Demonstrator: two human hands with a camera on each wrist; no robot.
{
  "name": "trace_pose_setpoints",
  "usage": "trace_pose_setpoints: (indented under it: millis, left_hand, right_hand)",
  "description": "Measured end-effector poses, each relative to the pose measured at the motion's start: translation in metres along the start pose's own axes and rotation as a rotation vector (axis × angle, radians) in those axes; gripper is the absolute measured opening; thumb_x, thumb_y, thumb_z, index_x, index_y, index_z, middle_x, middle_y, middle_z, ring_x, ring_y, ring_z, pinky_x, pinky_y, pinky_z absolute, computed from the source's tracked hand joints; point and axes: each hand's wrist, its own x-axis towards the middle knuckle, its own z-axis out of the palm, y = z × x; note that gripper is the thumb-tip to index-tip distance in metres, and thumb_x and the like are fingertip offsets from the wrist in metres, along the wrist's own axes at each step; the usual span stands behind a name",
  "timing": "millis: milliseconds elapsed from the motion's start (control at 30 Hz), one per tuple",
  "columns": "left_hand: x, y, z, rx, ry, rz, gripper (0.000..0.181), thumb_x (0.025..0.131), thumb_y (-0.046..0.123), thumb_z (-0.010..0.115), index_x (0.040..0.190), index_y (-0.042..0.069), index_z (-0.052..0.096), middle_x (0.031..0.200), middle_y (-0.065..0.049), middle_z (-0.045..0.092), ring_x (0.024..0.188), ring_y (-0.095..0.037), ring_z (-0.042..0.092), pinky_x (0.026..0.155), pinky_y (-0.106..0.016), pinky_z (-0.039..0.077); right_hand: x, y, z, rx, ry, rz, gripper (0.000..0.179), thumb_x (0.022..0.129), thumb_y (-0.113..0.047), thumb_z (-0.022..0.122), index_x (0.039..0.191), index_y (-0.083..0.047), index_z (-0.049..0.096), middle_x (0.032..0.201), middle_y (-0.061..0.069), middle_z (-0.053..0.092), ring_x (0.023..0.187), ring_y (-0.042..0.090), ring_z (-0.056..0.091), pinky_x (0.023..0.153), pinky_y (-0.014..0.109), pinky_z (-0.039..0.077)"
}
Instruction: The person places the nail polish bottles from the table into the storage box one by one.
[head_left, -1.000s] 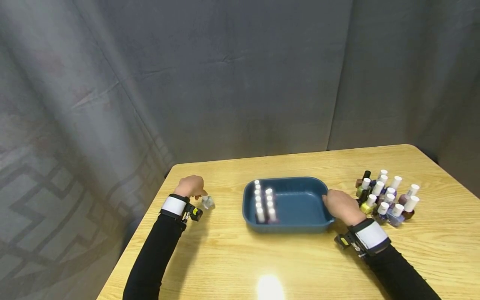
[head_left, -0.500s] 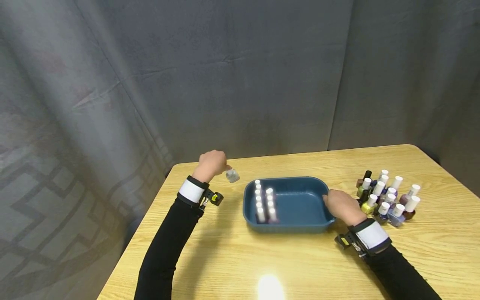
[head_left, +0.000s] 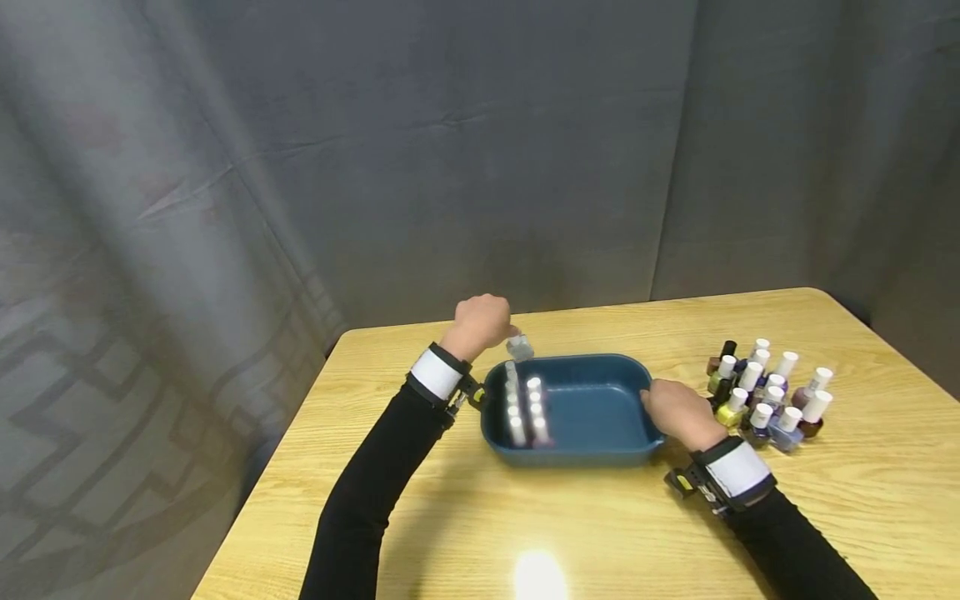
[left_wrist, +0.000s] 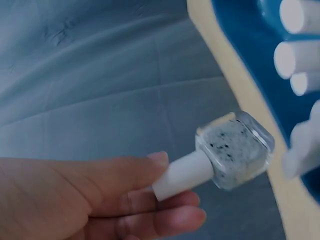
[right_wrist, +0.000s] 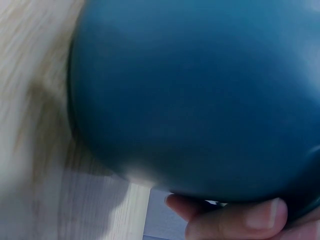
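Observation:
My left hand point(head_left: 482, 323) pinches a nail polish bottle point(left_wrist: 235, 150) by its white cap, between thumb and fingers. The bottle is clear and squarish, with whitish, black-speckled polish inside. In the head view it hangs over the far left rim of a blue tray point(head_left: 596, 417). Two rows of white-capped bottles point(head_left: 537, 408) stand in the tray's left part. My right hand point(head_left: 682, 412) grips the tray's right rim. In the right wrist view its fingertips point(right_wrist: 265, 216) show curled against the blue wall; the thumb is hidden there.
A cluster of nail polish bottles point(head_left: 772, 400) with white and black caps stands on the wooden table point(head_left: 600, 525), just right of my right hand. Grey curtain point(head_left: 480, 167) hangs behind the table and along its left side.
My left hand has lifted the nail polish bottle off the table's left side and carried it right, to the tray's far left corner. The right hand keeps its grip on the tray.

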Motion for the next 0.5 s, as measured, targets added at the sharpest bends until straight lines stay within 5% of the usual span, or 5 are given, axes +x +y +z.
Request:
trace_pose_setpoints:
  millis: [233,500]
  left_hand:
    - [0.006,0.014,0.017,-0.017,0.038,0.070,0.037,0.083,0.048,0.062,0.064,0.016,0.059,0.071,0.002,0.059,0.070,-0.015,0.058,0.060,-0.035,0.049]
    - [0.011,0.025,0.035,0.061,0.043,0.137,0.030,0.082,0.041,0.064,0.067,0.015,0.062,0.079,0.000,0.066,0.069,-0.015,0.060,0.054,-0.033,0.048]
  right_hand:
    - [-0.001,-0.002,-0.001,0.000,0.000,0.007,0.032,0.096,-0.018,0.039,0.078,0.001,0.057,0.077,0.018,0.058,0.066,0.026,0.054,0.052,0.039,0.043]
    - [-0.002,-0.003,-0.001,0.003,-0.002,0.011,0.032,0.096,-0.018,0.038,0.074,-0.001,0.056,0.076,0.017,0.057,0.065,0.026,0.053,0.052,0.038,0.043]
